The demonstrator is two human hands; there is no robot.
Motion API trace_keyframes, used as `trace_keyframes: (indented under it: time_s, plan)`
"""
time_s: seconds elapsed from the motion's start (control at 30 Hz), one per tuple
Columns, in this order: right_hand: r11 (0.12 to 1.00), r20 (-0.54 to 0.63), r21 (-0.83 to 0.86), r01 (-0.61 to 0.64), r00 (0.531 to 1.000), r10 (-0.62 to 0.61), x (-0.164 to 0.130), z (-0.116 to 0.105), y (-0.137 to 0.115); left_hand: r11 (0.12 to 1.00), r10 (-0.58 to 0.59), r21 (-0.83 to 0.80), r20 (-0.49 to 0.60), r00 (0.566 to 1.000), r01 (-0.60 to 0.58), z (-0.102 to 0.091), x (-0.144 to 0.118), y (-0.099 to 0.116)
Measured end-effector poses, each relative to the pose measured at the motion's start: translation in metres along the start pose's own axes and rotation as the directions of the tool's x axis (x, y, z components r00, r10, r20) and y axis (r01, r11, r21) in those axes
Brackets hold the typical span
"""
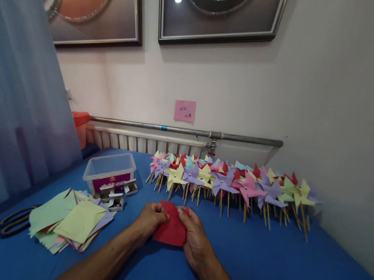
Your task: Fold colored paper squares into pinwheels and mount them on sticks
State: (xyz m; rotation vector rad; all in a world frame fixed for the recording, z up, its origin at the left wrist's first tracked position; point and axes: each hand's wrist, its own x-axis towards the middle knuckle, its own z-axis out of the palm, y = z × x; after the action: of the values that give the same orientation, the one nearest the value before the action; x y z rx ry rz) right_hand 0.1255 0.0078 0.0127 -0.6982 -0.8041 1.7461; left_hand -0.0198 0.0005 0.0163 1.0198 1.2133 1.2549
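A red paper square [170, 231] lies on the blue table [276, 273] right in front of me. My left hand [148, 220] pinches its upper left edge. My right hand [196, 236] grips its right side, thumb near the top edge. Both hands rest on the table with the sheet between them. Just behind the sheet stands a long row of finished paper pinwheels [229, 183] on wooden sticks, in yellow, purple, pink, red and blue.
A loose stack of coloured paper squares [69, 223] lies at the left, black scissors [13, 223] beside it. A clear plastic box [110, 172] and small open pin boxes [116, 195] sit behind the stack. A radiator and pipe [188, 132] run along the wall.
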Motion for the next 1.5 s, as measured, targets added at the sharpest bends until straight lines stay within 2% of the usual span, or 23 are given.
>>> trace_keyframes:
  time_s: [0.27, 0.63, 1.0, 1.5]
  plan:
    - [0.979, -0.059, -0.195, 0.053, 0.996, -0.065, 0.006, -0.007, 0.011, 1.0, -0.016, 0.011, 0.025, 1.0, 0.016, 0.001, -0.001, 0.0]
    - [0.935, 0.023, -0.325, 0.145, 0.989, -0.146, 0.012, -0.012, 0.003, 0.998, 0.018, 0.059, 0.033, 0.999, -0.02, -0.001, 0.006, -0.007]
    - [0.87, 0.022, -0.475, 0.135, 0.99, -0.141, 0.015, -0.012, -0.001, 1.0, 0.002, 0.026, 0.051, 0.999, -0.004, 0.0, 0.0, -0.001]
    - [0.872, 0.044, -0.474, 0.125, 0.992, -0.118, 0.015, -0.016, -0.004, 1.0, -0.017, -0.005, 0.037, 0.999, 0.017, 0.001, -0.002, 0.004]
